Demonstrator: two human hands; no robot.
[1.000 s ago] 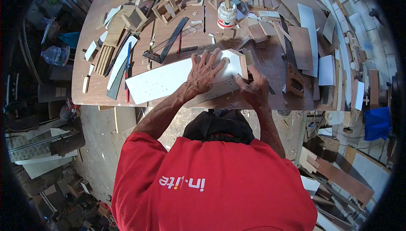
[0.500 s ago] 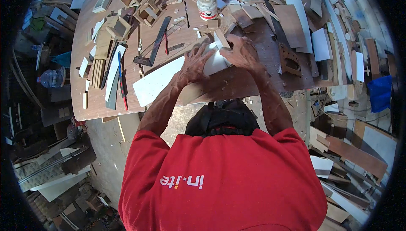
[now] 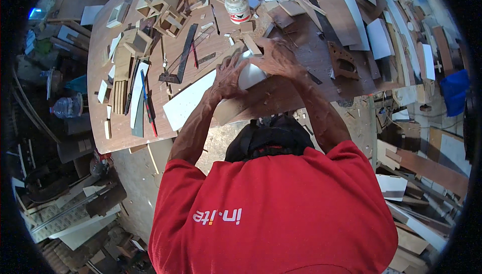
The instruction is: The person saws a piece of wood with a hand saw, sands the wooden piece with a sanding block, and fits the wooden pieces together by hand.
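A long white board (image 3: pixel 188 101) lies slanted near the table's front edge. My left hand (image 3: pixel 228 79) is closed over it, fingers reaching across its far edge. My right hand (image 3: pixel 278 58) curls around the far right end of the white piece, its thumb toward my left hand; its fingertips are partly hidden. Between the hands shows a pale, rounded white surface (image 3: pixel 252 76); whether it belongs to the same board I cannot tell. A small wooden block (image 3: pixel 251 44) stands just beyond, close to my right fingers. A brown panel (image 3: pixel 236 111) sits under the near side.
A white glue tub (image 3: pixel 237 9) with sticks in it stands beyond my hands. To the left are a try square (image 3: pixel 183 63), pencils and small wooden boxes (image 3: pixel 170 20). A handsaw (image 3: pixel 343 63) lies right, near stacked offcuts (image 3: pixel 346 20).
My right hand has shifted slightly left and its thumb and fingers have spread further apart. The whole view has moved a little; my left hand stays on the board.
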